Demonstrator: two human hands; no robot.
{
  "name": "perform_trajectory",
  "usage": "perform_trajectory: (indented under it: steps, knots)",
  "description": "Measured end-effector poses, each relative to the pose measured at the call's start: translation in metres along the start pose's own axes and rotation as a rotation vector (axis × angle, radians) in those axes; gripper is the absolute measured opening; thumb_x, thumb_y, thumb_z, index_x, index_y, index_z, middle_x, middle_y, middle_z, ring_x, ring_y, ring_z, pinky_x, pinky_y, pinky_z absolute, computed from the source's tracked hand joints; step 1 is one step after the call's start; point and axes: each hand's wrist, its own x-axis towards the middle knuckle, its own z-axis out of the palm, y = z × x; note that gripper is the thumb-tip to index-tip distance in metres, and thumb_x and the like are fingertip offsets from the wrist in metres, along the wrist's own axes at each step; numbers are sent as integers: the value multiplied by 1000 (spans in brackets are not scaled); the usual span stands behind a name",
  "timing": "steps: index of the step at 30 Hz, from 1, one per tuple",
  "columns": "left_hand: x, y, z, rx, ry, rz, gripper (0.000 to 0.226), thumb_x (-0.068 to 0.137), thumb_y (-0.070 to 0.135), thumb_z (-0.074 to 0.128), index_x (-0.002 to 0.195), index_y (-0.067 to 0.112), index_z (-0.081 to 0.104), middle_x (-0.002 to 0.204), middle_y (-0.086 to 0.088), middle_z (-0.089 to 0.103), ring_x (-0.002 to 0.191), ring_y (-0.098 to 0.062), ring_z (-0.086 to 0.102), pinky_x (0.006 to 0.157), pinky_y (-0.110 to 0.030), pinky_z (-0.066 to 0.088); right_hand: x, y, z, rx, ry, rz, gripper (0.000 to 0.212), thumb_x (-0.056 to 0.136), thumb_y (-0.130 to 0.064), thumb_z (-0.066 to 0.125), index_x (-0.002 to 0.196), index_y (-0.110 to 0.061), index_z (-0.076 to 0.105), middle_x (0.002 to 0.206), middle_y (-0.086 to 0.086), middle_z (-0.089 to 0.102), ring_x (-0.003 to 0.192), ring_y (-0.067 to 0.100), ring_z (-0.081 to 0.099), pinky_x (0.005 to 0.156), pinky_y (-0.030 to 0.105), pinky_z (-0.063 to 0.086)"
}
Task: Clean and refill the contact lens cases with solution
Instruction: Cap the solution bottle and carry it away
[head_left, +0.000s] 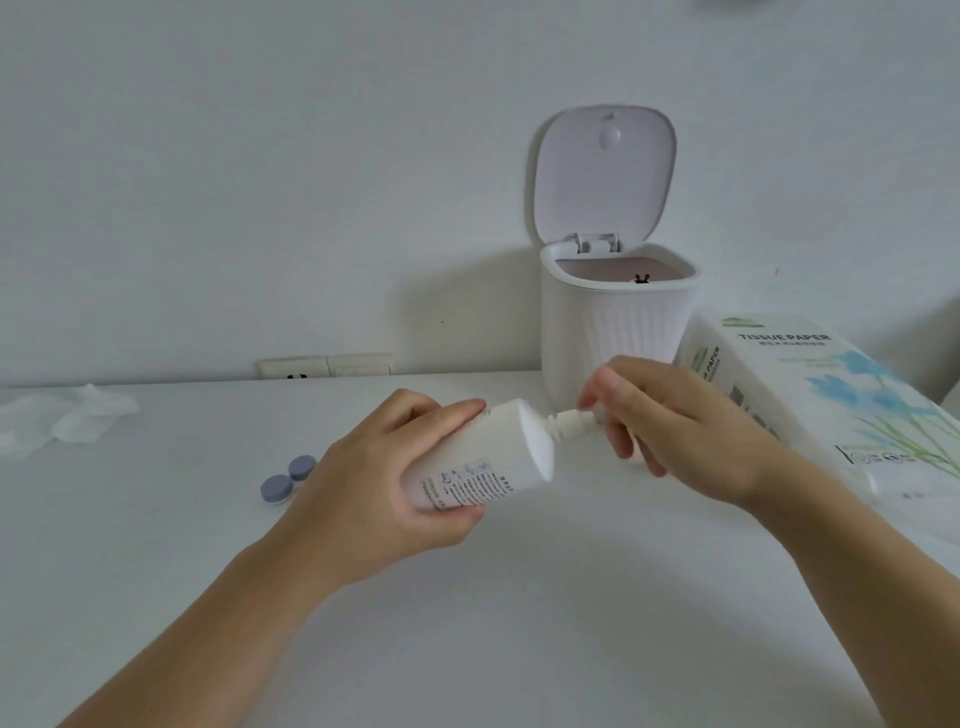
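Risk: left hand (384, 483) grips tilted bottle (483, 457), right hand (670, 415) pinches cap (574, 420) at 3 o'clock; squeeze could squirt solution.

On the table (519, 623), lens case (288, 480) lies left, bin (613, 332) behind, tissue pack (831, 405) right.

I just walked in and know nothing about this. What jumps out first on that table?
Front and centre, two hands work on a white solution bottle: the left hand grips its body, tipped sideways, while the right hand pinches the cap end. Behind them a small white bin stands with its lid flipped up, beside a tissue paper pack at the right. Left of the hands lies a contact lens case with two grey-blue caps on.
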Motion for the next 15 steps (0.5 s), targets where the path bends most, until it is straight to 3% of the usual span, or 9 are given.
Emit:
perform_trajectory:
  steps: [2,4,5,6,8,10,12,14,15]
  knots:
    - [0,-1,-1,7,1,4,76,65,61,72,136,58,45,116,24,48,107,-5,58,79,-19,50,-4,4,-2,176,-115,-44,31,87,-51,63,107,-28,63,77,3,67,61,13,63,61,29,50]
    - [0,0,-2,8,6,11,76,65,60,72,136,55,46,115,22,48,105,-7,58,81,-24,52,-6,4,2,151,-136,-97,16,92,-31,69,106,-27,62,82,2,70,66,18,70,68,36,56]
    - [0,0,-3,6,12,14,77,65,59,73,137,54,46,115,21,49,105,-8,59,82,-26,52,-6,1,6,104,-116,-101,8,94,-33,68,98,-27,64,78,1,72,64,17,70,68,37,57]
    - [0,1,-3,6,19,19,77,65,58,73,137,52,47,115,20,49,105,-8,59,82,-26,52,-5,-1,10,50,-80,-86,15,93,-43,64,88,-29,65,71,-1,71,58,13,69,62,34,56]
    - [0,2,-4,20,29,32,77,66,57,73,138,49,47,115,21,49,105,-5,58,83,-22,50,-3,-4,15,-87,18,-7,52,86,-71,46,70,-25,65,53,-4,64,44,6,57,52,27,46]
    - [1,4,-5,26,32,31,76,67,56,73,138,48,48,115,22,48,106,-3,57,84,-18,47,-1,-3,15,-159,93,26,68,86,-81,30,63,-27,66,52,-2,62,42,7,51,53,28,43]
    - [1,6,-6,27,44,24,74,68,55,73,138,46,50,114,22,48,106,-2,56,83,-15,45,-3,-1,12,32,91,-65,49,95,-69,40,79,-32,69,69,2,68,52,9,57,56,27,46]
    - [1,8,-6,24,50,18,74,67,55,73,137,45,51,114,22,48,106,-1,56,83,-14,43,-6,4,11,230,-24,-137,18,96,-41,60,105,-26,65,83,6,68,62,17,63,60,28,50]
    - [1,8,-7,22,50,20,73,67,54,73,137,45,52,114,22,48,106,-2,55,82,-15,44,-8,7,11,253,-65,-160,15,96,-32,64,108,-23,63,84,7,69,64,21,64,61,30,52]
